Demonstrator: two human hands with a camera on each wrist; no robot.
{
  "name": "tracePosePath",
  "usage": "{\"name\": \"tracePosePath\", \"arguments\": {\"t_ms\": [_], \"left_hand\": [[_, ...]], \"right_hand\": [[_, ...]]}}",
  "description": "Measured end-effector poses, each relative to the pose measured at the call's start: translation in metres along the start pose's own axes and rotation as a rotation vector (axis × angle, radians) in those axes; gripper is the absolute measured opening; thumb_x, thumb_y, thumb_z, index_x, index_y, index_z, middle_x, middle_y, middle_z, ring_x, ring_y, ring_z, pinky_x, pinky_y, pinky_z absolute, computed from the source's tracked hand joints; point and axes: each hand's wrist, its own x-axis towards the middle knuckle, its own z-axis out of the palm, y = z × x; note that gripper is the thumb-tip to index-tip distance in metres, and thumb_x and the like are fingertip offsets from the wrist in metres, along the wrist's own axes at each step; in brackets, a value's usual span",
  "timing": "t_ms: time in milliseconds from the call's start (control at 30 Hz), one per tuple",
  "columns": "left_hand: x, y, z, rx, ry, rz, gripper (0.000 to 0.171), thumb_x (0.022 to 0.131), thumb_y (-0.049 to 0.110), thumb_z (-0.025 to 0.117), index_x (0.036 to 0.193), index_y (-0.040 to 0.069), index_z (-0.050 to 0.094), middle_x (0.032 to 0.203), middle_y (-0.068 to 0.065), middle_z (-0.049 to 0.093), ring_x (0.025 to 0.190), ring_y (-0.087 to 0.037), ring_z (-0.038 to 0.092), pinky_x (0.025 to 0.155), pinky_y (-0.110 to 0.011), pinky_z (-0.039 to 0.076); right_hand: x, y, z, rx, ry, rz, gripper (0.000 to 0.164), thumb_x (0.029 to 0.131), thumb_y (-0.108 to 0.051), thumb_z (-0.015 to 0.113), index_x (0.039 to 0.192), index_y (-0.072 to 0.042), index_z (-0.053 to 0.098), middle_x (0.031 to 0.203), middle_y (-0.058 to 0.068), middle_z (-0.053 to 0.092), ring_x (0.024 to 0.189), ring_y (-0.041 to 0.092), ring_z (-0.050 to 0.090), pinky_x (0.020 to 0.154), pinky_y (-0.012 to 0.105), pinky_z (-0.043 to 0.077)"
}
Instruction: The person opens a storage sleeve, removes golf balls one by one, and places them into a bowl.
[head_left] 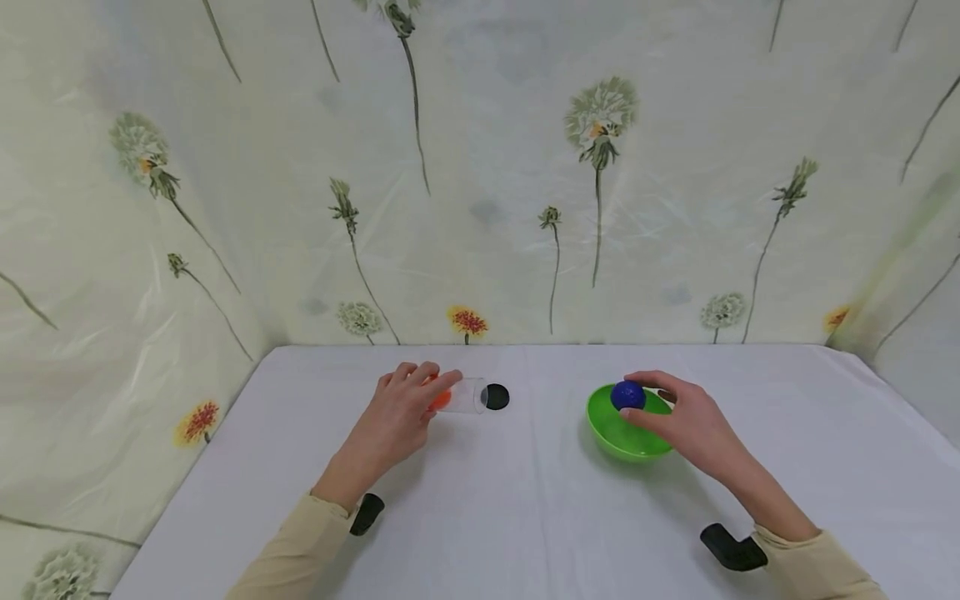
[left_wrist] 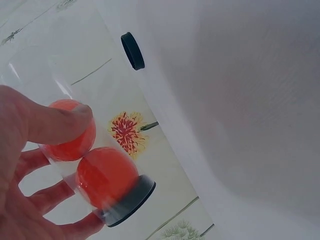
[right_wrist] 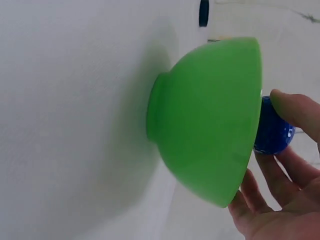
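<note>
My left hand [head_left: 401, 408] grips a clear tube [head_left: 470, 395], held sideways above the table. Two orange-red balls [left_wrist: 106, 177] sit inside it, by the end closed with a black cap [left_wrist: 131, 202]; the thumb partly covers one of them in the left wrist view. The tube's other end points right in the head view, towards a loose black lid [head_left: 497, 397]. With thumb and fingers, my right hand [head_left: 693, 421] pinches a dark blue ball [head_left: 627, 395] at the mouth of a green bowl [head_left: 628, 450]. Lower fingers of that hand are at the bowl's rim [right_wrist: 256, 90].
A white cloth covers the table [head_left: 510, 517], on which the bowl and the lid rest. Behind and to the left hangs a pale curtain [head_left: 480, 150] printed with dandelions. Black wrist mounts [head_left: 733, 550] project from both sleeves.
</note>
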Motion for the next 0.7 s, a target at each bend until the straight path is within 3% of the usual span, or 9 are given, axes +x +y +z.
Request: {"name": "tracePosePath", "arguments": {"t_ms": [367, 700], "left_hand": [[0.0, -0.002, -0.001, -0.007, 0.003, -0.001, 0.061, 0.082, -0.003, 0.074, 0.134, 0.023, 0.056, 0.117, -0.001, 0.054, 0.109, -0.024, 0.049, 0.09, -0.048, 0.044], [0.0, -0.002, -0.003, -0.014, 0.008, 0.004, 0.06, 0.082, -0.003, 0.075, 0.133, 0.022, 0.056, 0.117, -0.002, 0.054, 0.109, -0.025, 0.049, 0.089, -0.049, 0.045]], "right_hand": [[0.002, 0.012, -0.001, -0.152, -0.019, -0.032, 0.055, 0.085, -0.036, 0.077, 0.13, -0.007, 0.062, 0.133, 0.021, 0.057, 0.128, 0.046, 0.042, 0.096, 0.063, 0.036], [0.004, 0.019, 0.005, -0.184, -0.024, 0.002, 0.052, 0.082, -0.035, 0.08, 0.124, -0.007, 0.066, 0.133, 0.024, 0.056, 0.126, 0.05, 0.042, 0.095, 0.066, 0.036]]}}
